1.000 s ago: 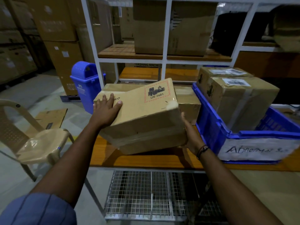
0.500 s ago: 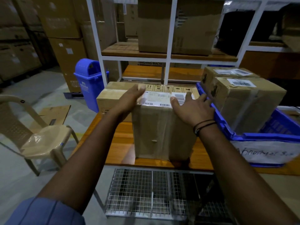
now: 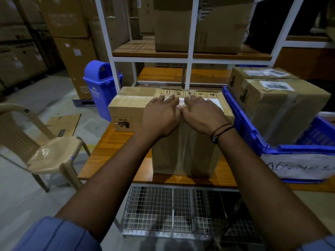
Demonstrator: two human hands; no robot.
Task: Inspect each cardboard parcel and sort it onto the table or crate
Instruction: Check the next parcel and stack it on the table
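The cardboard parcel (image 3: pixel 184 142) stands upright on the wooden table (image 3: pixel 112 151), its foot close to the table's near edge and about midway between the left corner and the blue crate (image 3: pixel 253 134). Both hands lie flat on its top face, side by side and touching at the thumbs: the left hand (image 3: pixel 160 118) and the right hand (image 3: pixel 204 116) have fingers stretched and spread over the white shipping label (image 3: pixel 215 103), palms down, closed on nothing. So the parcel sits directly under and just ahead of the hands, neither one nearer than the other, and its long axis runs up and down from the table. Behind it, against its far side, lies a second box (image 3: pixel 130 107) on the table's left half. The crate is just beside the parcel on the right, already carrying two taped boxes (image 3: pixel 282 105), and its front bears a handwritten paper sign (image 3: pixel 297 167). My reading is that the next move depends on the label check: to the right lies the crate, nearer the right hand; the bare tabletop lies leftward.
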